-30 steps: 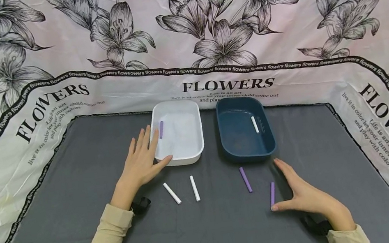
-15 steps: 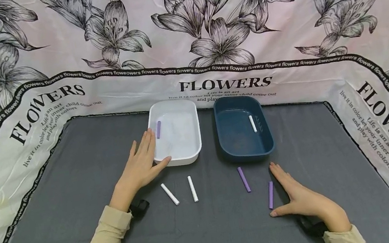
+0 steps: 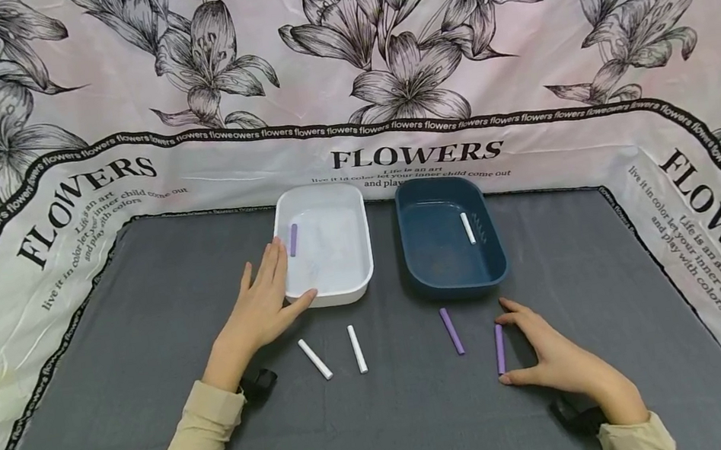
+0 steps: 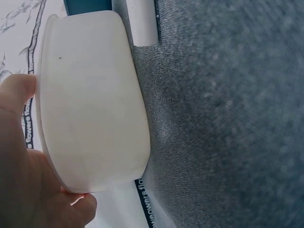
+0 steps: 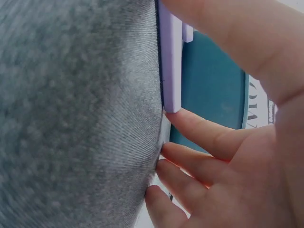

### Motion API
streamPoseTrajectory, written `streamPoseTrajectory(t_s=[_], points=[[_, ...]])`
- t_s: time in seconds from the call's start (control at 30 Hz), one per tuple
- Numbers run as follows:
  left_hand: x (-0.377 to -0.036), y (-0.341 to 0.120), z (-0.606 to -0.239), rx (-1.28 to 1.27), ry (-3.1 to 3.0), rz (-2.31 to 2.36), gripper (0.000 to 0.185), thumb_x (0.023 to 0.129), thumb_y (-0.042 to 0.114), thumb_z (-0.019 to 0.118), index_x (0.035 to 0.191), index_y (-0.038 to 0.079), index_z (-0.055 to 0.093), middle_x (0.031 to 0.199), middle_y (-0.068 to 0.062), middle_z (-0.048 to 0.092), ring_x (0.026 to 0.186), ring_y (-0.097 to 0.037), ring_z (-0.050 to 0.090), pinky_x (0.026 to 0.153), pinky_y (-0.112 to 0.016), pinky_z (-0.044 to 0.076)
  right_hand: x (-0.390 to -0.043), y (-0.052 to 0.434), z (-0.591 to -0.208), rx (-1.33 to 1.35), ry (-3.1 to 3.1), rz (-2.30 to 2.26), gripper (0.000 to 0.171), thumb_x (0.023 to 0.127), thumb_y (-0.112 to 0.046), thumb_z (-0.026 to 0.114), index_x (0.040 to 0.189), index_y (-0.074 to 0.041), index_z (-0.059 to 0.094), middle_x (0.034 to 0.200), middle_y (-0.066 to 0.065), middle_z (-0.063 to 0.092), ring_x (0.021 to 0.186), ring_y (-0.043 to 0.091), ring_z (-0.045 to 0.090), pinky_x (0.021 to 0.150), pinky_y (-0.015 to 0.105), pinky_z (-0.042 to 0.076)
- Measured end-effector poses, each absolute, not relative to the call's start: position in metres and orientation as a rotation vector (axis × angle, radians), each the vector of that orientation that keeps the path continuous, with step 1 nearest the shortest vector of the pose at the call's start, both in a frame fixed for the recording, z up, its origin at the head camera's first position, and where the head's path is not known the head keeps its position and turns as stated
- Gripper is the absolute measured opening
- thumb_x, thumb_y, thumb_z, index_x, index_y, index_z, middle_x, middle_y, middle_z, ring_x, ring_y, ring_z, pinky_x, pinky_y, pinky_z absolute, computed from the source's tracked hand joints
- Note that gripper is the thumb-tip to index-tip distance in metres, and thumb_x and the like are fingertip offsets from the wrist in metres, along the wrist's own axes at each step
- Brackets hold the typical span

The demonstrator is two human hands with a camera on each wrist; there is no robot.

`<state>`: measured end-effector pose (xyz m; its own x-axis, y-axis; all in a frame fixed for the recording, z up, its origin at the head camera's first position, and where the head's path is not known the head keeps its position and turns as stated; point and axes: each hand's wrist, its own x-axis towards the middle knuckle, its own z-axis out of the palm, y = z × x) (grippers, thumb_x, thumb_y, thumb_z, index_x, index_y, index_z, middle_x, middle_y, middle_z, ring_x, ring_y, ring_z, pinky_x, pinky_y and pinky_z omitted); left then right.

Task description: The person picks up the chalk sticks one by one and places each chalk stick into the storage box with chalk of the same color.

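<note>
My right hand (image 3: 554, 357) pinches a purple chalk stick (image 3: 500, 350) lengthwise, index fingertip at its far end and thumb at its near end. In the right wrist view, the other fingertips press on the cloth beyond the chalk (image 5: 171, 61). My left hand (image 3: 255, 309) rests against the left side of a white tub (image 3: 365, 255), fingers extended along it and thumb at the near rim. Inside that tub lies a purple chalk stick (image 3: 293, 240). A dark blue tub (image 3: 459, 289), beyond my right hand, holds a white chalk stick (image 3: 468, 228).
Two white chalk sticks, a slanted one (image 3: 315, 359) and a straighter one (image 3: 357, 349), lie before the white tub. Another purple chalk stick (image 3: 451, 331) lies in front of the blue tub. Grey cloth (image 3: 390, 436) with a flower-printed border (image 3: 420, 155) covers the table.
My right hand has come in around the right-hand purple chalk stick, its index finger and thumb closing onto the ends. The left hand stays at the white tub; the view shifted slightly.
</note>
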<state>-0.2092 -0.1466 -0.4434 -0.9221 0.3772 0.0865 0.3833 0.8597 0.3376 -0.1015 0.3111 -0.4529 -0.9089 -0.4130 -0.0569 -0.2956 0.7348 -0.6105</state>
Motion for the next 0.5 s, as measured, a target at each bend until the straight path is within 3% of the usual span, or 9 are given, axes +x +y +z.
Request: streamPoseTrajectory(t_s=[0.5], points=[[-0.2091, -0.1470, -0.4446, -0.620, -2.999, -0.559, 0.098, 0.098, 0.065, 0.040, 0.157, -0.002, 0.001, 0.165, -0.016, -0.004, 0.152, -0.032, 0.003, 0.117, -0.063, 0.005, -0.1038, 0.3094, -0.4546, -0.574, 2.761, -0.923, 0.079, 0.076, -0.037, 0.086, 0.138, -0.004, 0.049, 0.157, 0.021, 0.028, 0.141, 0.043, 0.027, 0.104, 0.065, 0.032]])
